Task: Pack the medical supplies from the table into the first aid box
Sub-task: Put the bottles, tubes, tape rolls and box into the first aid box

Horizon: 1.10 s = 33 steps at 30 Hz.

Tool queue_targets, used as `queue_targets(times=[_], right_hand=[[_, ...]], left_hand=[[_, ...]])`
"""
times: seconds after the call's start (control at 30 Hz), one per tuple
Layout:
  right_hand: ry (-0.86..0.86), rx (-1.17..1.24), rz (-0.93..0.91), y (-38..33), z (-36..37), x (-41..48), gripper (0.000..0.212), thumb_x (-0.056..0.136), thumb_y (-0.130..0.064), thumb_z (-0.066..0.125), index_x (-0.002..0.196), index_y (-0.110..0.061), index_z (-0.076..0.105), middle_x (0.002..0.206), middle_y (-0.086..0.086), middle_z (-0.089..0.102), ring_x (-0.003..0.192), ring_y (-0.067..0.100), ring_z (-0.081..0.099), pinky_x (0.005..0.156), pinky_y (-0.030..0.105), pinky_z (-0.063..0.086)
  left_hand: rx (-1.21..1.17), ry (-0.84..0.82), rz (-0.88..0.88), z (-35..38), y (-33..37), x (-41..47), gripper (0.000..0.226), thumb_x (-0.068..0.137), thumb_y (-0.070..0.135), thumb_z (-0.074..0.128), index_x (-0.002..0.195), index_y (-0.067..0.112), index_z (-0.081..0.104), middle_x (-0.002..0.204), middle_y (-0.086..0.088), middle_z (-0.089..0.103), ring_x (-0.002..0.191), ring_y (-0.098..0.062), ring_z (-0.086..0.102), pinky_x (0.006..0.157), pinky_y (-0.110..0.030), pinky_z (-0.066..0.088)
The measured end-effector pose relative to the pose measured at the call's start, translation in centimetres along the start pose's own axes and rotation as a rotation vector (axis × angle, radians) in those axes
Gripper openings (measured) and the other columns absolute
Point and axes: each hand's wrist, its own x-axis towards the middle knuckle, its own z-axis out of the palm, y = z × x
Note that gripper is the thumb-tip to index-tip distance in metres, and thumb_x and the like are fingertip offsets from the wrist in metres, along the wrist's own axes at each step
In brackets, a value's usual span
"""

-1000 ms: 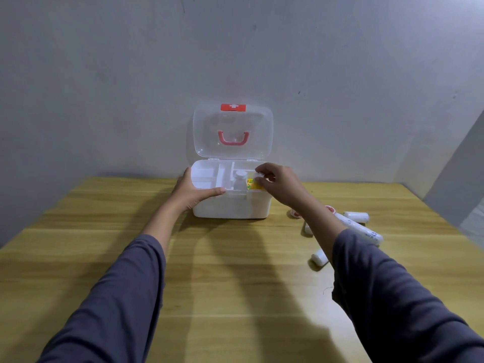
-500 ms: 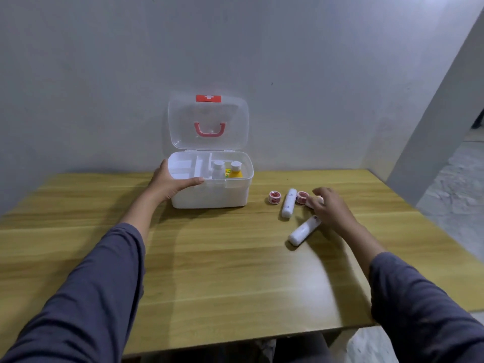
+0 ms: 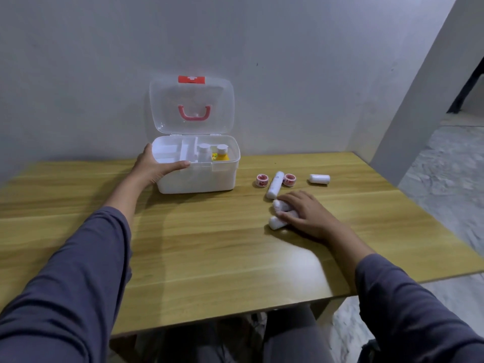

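The white first aid box stands at the back of the table with its clear lid raised. In its right compartment stand a white bottle and a yellow bottle. My left hand grips the box's front left corner. My right hand lies to the right of the box, fingers curled over two white bandage rolls on the table. Beyond it lie a long white tube, two red-and-white tape rolls and another white roll.
The wooden table meets a grey wall behind the box. Its right edge drops to a stone floor, and the front edge lies near my knees. A wall corner juts out at the far right.
My right hand left the yellow bottle in the box, moved right to the loose supplies and now covers two white rolls. My left hand stayed on the box. The view turned right.
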Motion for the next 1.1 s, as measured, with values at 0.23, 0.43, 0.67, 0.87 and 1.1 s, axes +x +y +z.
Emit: queue_targets(times=[0.23, 0.43, 0.67, 0.87, 1.1], right_hand=[[-0.030, -0.154, -0.241, -2.5, 1.5, 0.2, 0.063, 0.073, -0.072, 0.045, 0.114, -0.025, 0.051, 0.114, -0.005, 0.053, 0.100, 0.018, 0.050, 0.087, 0.033, 0.040], [0.026, -0.008, -0.207, -4.1, 2.2, 1.8, 0.035, 0.091, -0.041, 0.048, 0.107, -0.011, 0.052, 0.107, 0.007, 0.052, 0.099, 0.020, 0.046, 0.087, 0.036, 0.040], [0.563, 0.683, 0.027, -8.2, -2.6, 9.2, 0.028, 0.089, -0.036, 0.037, 0.092, -0.010, 0.045, 0.082, 0.010, 0.045, 0.073, 0.021, 0.044, 0.063, 0.025, 0.034], [0.657, 1.043, 0.000, -10.5, -5.4, 16.3, 0.012, 0.090, -0.034, 0.038, 0.083, -0.024, 0.039, 0.076, -0.002, 0.045, 0.069, 0.016, 0.046, 0.067, 0.033, 0.042], [0.577, 1.126, 0.065, -10.5, -1.4, 20.6, 0.014, 0.098, -0.025, 0.036, 0.084, -0.027, 0.037, 0.078, 0.001, 0.048, 0.069, 0.017, 0.051, 0.066, 0.031, 0.045]], left_hand=[[-0.016, 0.003, 0.015, 0.1, 0.4, -0.4, 0.144, 0.027, 0.078, 0.086, 0.152, 0.023, 0.041, 0.152, -0.001, 0.052, 0.139, -0.025, 0.051, 0.116, -0.046, 0.044], [-0.024, 0.011, -0.001, 0.2, 0.6, -0.8, 0.138, 0.039, 0.068, 0.089, 0.157, 0.023, 0.033, 0.158, -0.004, 0.044, 0.145, -0.027, 0.044, 0.118, -0.048, 0.041], [-0.049, 0.005, 0.000, 0.0, 0.2, -0.7, 0.148, 0.025, 0.082, 0.087, 0.153, 0.027, 0.038, 0.153, -0.002, 0.050, 0.141, -0.025, 0.049, 0.116, -0.051, 0.045], [-0.072, 0.015, 0.037, 0.4, 0.5, -1.0, 0.142, 0.027, 0.074, 0.088, 0.151, 0.023, 0.041, 0.148, -0.002, 0.054, 0.137, -0.024, 0.053, 0.114, -0.048, 0.047], [-0.075, 0.035, 0.055, 0.6, 0.0, -0.7, 0.129, 0.037, 0.067, 0.085, 0.150, 0.024, 0.042, 0.147, 0.000, 0.055, 0.136, -0.021, 0.053, 0.113, -0.043, 0.047]])
